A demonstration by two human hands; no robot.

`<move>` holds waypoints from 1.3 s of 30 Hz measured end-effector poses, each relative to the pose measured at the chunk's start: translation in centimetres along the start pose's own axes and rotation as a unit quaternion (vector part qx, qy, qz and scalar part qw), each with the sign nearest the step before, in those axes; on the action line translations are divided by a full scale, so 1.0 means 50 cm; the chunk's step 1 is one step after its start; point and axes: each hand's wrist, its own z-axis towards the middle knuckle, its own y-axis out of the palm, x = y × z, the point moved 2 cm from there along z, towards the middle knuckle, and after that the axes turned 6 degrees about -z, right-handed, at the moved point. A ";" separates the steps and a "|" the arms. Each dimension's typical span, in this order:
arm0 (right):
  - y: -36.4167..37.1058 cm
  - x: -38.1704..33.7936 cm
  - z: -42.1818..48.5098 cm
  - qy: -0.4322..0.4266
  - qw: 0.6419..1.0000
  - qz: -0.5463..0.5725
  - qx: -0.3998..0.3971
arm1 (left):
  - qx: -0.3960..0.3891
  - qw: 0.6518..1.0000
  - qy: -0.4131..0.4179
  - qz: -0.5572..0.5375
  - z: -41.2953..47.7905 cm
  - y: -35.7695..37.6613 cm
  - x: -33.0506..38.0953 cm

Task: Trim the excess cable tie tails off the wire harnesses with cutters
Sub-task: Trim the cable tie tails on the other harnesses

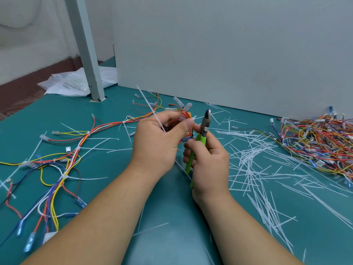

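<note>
Left hand [156, 142] grips wire harness [107, 124]; right hand [208, 161] holds cutters [206, 122].

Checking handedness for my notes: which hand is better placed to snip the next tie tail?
Right: the right hand grips the cutters, blades up beside the harness that the left hand pinches.

The head-worn wide-angle camera looks forward and down, close above left hand [158, 142], right hand [208, 165] and table [99, 165].

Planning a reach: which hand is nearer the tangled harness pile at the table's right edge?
Right. The right hand, holding the cutters, is left of the pile; the left hand is farther left.
</note>
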 end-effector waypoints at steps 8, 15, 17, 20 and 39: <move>0.000 -0.021 -0.013 -0.097 0.991 -0.084 -0.028 | 0.025 0.999 0.027 0.007 0.003 -0.004 0.006; -0.002 -0.010 -0.011 -0.083 0.990 -0.115 -0.012 | 0.022 0.999 0.039 0.015 0.003 -0.004 0.007; -0.004 -0.009 -0.010 -0.084 0.990 -0.115 -0.015 | 0.019 0.999 0.037 0.013 0.002 -0.004 0.007; -0.006 -0.010 -0.011 -0.092 0.989 -0.111 -0.020 | 0.007 0.999 0.033 0.010 0.002 -0.003 0.008; -0.023 -0.004 0.012 -0.015 0.995 0.012 0.098 | 0.014 1.000 0.015 0.016 0.008 -0.007 -0.008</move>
